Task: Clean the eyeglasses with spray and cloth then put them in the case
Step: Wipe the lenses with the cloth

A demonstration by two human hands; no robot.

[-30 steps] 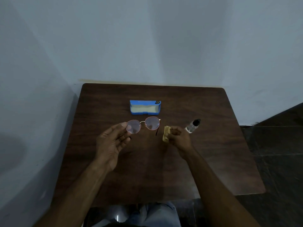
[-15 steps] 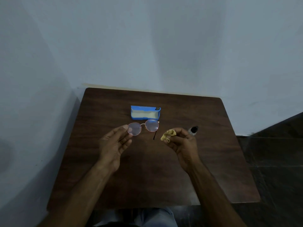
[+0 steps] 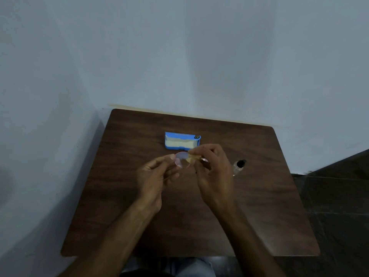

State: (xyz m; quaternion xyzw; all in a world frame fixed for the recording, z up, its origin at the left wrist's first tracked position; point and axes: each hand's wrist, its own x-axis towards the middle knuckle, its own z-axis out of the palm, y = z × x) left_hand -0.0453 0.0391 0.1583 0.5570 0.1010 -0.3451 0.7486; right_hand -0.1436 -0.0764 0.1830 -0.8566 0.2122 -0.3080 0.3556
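The round pink-rimmed eyeglasses (image 3: 181,160) hang above the table's middle. My left hand (image 3: 153,176) pinches their left rim with thumb and fingers. My right hand (image 3: 213,172) holds the small yellow cloth (image 3: 192,157) pressed against the right lens, which the fingers and cloth mostly hide. The blue eyeglass case (image 3: 182,141) lies open just behind the hands, its pale lining showing. The clear spray bottle (image 3: 238,165) with a black cap lies on the table to the right of my right hand.
The dark wooden table (image 3: 259,206) stands in a corner, with pale walls behind and on the left. A dark tiled floor (image 3: 339,196) shows at the right. My knees show below the table's near edge.
My right hand has moved left and brought the cloth onto the right lens. The left hand has kept hold of the glasses. The camera tilted up a little.
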